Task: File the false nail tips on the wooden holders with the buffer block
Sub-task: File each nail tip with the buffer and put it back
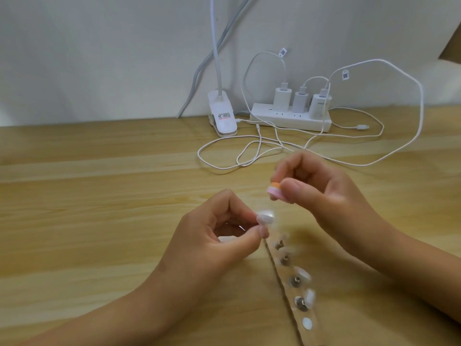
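A person's 2 bare hands work above a pale wooden table [99, 196], seen from a head camera. The left hand [214, 236] pinches a pale false nail tip [265, 218] between thumb and forefinger, held up off the surface near its middle. Whether a holder sits under the tip is hidden by the fingers. The right hand [324, 193] pinches a small pink-and-orange buffer block [274, 190] between thumb and fingers, just above and to the right of the tip, apart from it.

Toward the near edge a narrow holder strip [282, 283] runs away from the viewer. It carries a row of metal studs, and several bear more nail tips [303, 273], which are blurred.

Likely risks: the tip is tiny and held only by 2 fingertips, so a firm stroke could flick it loose or twist it. The block is small too, so it may scuff the left fingertips instead. The right forearm passes close beside the strip and could knock the waiting tips.

At the far edge stand a white power strip [291, 119] with 3 chargers [300, 101] and a clip lamp [222, 116], with white cables [249, 151] looped in front. The lamp's red-and-white label [225, 116], 2 cable tags [345, 75] with square codes and faint grey lettering on 1 charger are all too small to read.
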Demonstrator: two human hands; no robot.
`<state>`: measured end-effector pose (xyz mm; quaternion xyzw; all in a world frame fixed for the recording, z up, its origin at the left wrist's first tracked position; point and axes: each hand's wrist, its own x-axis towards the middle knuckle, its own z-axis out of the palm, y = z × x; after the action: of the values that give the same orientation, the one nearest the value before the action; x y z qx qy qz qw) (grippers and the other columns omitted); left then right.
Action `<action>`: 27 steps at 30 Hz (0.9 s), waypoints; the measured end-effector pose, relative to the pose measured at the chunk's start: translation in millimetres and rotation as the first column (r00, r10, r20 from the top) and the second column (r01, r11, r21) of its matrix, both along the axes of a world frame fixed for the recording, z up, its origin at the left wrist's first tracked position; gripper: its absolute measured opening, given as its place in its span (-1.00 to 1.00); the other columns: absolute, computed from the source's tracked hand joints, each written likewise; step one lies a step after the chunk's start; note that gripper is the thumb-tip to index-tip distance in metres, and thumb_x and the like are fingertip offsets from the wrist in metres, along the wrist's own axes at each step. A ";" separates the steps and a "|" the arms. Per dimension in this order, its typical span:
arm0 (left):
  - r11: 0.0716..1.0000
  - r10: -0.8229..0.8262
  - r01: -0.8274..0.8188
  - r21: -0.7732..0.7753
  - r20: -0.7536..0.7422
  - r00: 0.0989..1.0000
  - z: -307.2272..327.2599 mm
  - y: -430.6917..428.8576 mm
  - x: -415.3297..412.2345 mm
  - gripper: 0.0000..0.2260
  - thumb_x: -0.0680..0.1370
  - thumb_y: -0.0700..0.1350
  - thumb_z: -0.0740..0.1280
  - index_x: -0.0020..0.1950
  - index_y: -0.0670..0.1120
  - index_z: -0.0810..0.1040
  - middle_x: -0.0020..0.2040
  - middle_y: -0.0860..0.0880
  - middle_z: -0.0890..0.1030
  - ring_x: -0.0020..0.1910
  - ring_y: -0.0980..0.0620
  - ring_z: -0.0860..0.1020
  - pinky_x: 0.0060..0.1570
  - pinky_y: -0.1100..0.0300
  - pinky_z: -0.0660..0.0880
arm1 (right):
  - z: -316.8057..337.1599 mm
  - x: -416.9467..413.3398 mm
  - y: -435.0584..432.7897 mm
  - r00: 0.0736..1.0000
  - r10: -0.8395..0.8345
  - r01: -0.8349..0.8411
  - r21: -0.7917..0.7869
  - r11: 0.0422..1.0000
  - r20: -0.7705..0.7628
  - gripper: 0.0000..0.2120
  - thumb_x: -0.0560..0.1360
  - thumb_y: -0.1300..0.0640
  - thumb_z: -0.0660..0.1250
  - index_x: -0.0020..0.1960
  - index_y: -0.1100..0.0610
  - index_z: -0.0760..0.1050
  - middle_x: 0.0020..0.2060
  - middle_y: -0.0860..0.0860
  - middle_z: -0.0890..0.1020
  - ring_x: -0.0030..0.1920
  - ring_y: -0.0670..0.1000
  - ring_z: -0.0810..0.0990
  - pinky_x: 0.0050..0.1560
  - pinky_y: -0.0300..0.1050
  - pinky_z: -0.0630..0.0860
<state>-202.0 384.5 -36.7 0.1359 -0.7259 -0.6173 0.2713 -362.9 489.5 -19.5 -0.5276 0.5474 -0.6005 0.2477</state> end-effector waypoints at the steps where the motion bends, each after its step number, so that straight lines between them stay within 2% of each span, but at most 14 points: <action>1: 1.000 -0.003 0.003 -0.006 -0.001 1.000 -0.4 -0.3 -0.2 -0.84 0.33 0.01 0.48 -0.22 0.00 0.56 -0.20 -0.01 0.70 -0.22 0.08 0.63 -0.26 0.33 0.49 | 0.7 1.7 -0.1 0.998 0.033 -0.033 -0.007 0.999 -0.049 -0.87 0.38 -0.02 0.44 -0.13 -0.01 0.55 -0.27 -0.08 0.62 -0.22 -0.13 0.57 -0.16 -0.31 0.47; 3: 1.000 -0.012 0.012 -0.012 0.002 1.000 -1.6 -0.7 0.2 -0.85 0.34 -0.01 0.47 -0.23 -0.03 0.55 -0.22 -0.04 0.70 -0.24 0.07 0.62 -0.28 0.32 0.48 | -1.3 2.7 -0.3 0.991 0.052 -0.047 0.043 0.998 -0.125 -0.83 0.38 -0.05 0.45 -0.15 0.01 0.54 -0.28 -0.08 0.62 -0.22 -0.10 0.54 -0.15 -0.22 0.47; 6: 1.000 -0.001 0.001 -0.016 0.006 1.000 -1.2 -0.9 0.3 -0.83 0.32 0.02 0.48 -0.21 -0.02 0.57 -0.21 -0.02 0.70 -0.22 0.06 0.64 -0.25 0.33 0.49 | -2.8 0.2 0.4 0.997 -0.061 0.062 0.016 0.998 -0.051 -0.82 0.35 -0.08 0.42 -0.17 0.01 0.54 -0.28 -0.10 0.63 -0.21 -0.06 0.54 -0.10 -0.14 0.49; 9: 1.000 -0.005 0.005 -0.020 0.003 1.000 -1.0 -1.4 0.0 -0.86 0.33 0.00 0.47 -0.24 0.00 0.56 -0.23 -0.03 0.69 -0.24 0.08 0.63 -0.26 0.34 0.47 | -2.2 2.7 1.0 0.982 -0.006 0.005 -0.004 1.000 -0.189 -0.83 0.40 -0.03 0.42 -0.14 0.06 0.53 -0.26 -0.08 0.61 -0.21 -0.02 0.53 -0.12 -0.16 0.49; 10: 1.000 -0.006 0.007 -0.028 0.005 1.000 -1.5 -1.6 0.4 -0.86 0.33 0.00 0.47 -0.24 -0.01 0.56 -0.23 -0.04 0.69 -0.23 0.05 0.63 -0.26 0.31 0.49 | -3.4 1.7 0.0 0.981 -0.020 0.026 0.026 0.999 -0.191 -0.80 0.38 -0.06 0.42 -0.16 0.06 0.53 -0.27 -0.08 0.62 -0.21 -0.04 0.54 -0.12 -0.17 0.48; 13: 0.999 0.003 -0.002 -0.054 0.003 1.000 -0.4 -1.6 1.6 -0.85 0.34 0.01 0.47 -0.21 -0.01 0.57 -0.21 -0.02 0.70 -0.18 -0.03 0.66 -0.18 0.26 0.55 | -3.5 -3.1 -1.2 0.995 -0.094 0.095 0.005 0.996 -0.045 -0.76 0.35 -0.09 0.40 -0.19 0.08 0.52 -0.28 -0.09 0.65 -0.22 -0.11 0.56 -0.12 -0.27 0.49; 15: 0.998 0.006 -0.006 -0.064 0.006 1.000 0.2 -1.3 1.3 -0.85 0.34 0.00 0.47 -0.21 -0.02 0.57 -0.22 -0.03 0.69 -0.18 -0.08 0.66 -0.16 0.23 0.56 | -3.8 -2.1 -0.4 0.993 -0.035 0.036 0.001 0.999 -0.114 -0.82 0.39 -0.05 0.40 -0.17 0.06 0.53 -0.27 -0.09 0.63 -0.21 -0.09 0.54 -0.12 -0.27 0.49; 17: 0.998 0.006 -0.004 -0.065 0.018 1.000 -0.9 -1.3 0.9 -0.87 0.35 -0.03 0.49 -0.23 0.00 0.57 -0.23 -0.05 0.68 -0.20 -0.05 0.66 -0.21 0.24 0.55 | -7.5 -1.3 -0.9 0.983 -0.018 0.031 0.065 0.997 -0.184 -0.77 0.38 -0.09 0.40 -0.17 0.08 0.54 -0.27 -0.08 0.61 -0.21 -0.06 0.53 -0.11 -0.21 0.47; 20: 0.998 0.014 -0.013 -0.063 0.016 1.000 -0.6 -1.3 0.8 -0.88 0.35 -0.03 0.49 -0.24 0.04 0.57 -0.24 -0.03 0.68 -0.22 -0.02 0.64 -0.21 0.31 0.52 | -6.8 -1.1 -1.0 0.991 -0.092 0.095 0.028 0.995 -0.100 -0.75 0.38 -0.10 0.38 -0.17 0.09 0.53 -0.27 -0.08 0.63 -0.21 0.01 0.54 -0.09 -0.14 0.50; 22: 0.997 0.014 -0.013 -0.070 0.015 1.000 -0.1 -1.4 0.3 -0.88 0.33 0.00 0.47 -0.24 0.03 0.57 -0.24 -0.04 0.68 -0.21 -0.05 0.65 -0.22 0.30 0.52 | -3.8 1.7 -0.2 0.985 -0.045 0.043 -0.014 0.999 -0.168 -0.82 0.43 -0.03 0.37 -0.15 0.08 0.53 -0.26 -0.08 0.62 -0.19 0.03 0.54 -0.09 -0.17 0.48; 24: 0.998 0.006 -0.005 -0.062 0.018 1.000 -1.3 -1.4 0.2 -0.88 0.33 0.00 0.46 -0.25 0.02 0.56 -0.24 -0.06 0.68 -0.22 -0.02 0.64 -0.23 0.29 0.51 | -4.8 0.7 -1.1 0.978 -0.031 0.041 0.044 0.998 -0.208 -0.79 0.41 -0.05 0.40 -0.16 0.09 0.53 -0.27 -0.05 0.62 -0.18 0.02 0.55 -0.08 -0.14 0.48; 26: 0.999 0.008 -0.008 -0.053 0.010 1.000 -1.3 -1.2 0.9 -0.88 0.33 0.01 0.47 -0.25 0.03 0.57 -0.24 -0.07 0.68 -0.23 -0.01 0.64 -0.22 0.29 0.52 | -4.8 -1.6 -1.0 0.989 -0.074 0.082 0.065 0.994 -0.127 -0.75 0.40 -0.06 0.44 -0.15 0.12 0.54 -0.26 -0.04 0.64 -0.17 0.05 0.57 -0.04 -0.07 0.50; 27: 0.998 0.013 -0.012 -0.054 0.009 1.000 -0.4 -1.6 1.0 -0.88 0.32 0.02 0.47 -0.25 0.03 0.57 -0.24 -0.06 0.68 -0.22 -0.02 0.64 -0.22 0.28 0.52 | -4.2 -1.8 -1.0 0.992 -0.072 0.076 0.037 0.996 -0.104 -0.76 0.42 -0.05 0.42 -0.14 0.13 0.54 -0.24 -0.06 0.65 -0.16 0.05 0.58 -0.05 -0.09 0.51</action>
<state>-201.0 382.9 -37.1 0.1360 -0.7426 -0.5952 0.2753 -364.7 488.4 -23.7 -0.5319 0.5907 -0.5701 0.2075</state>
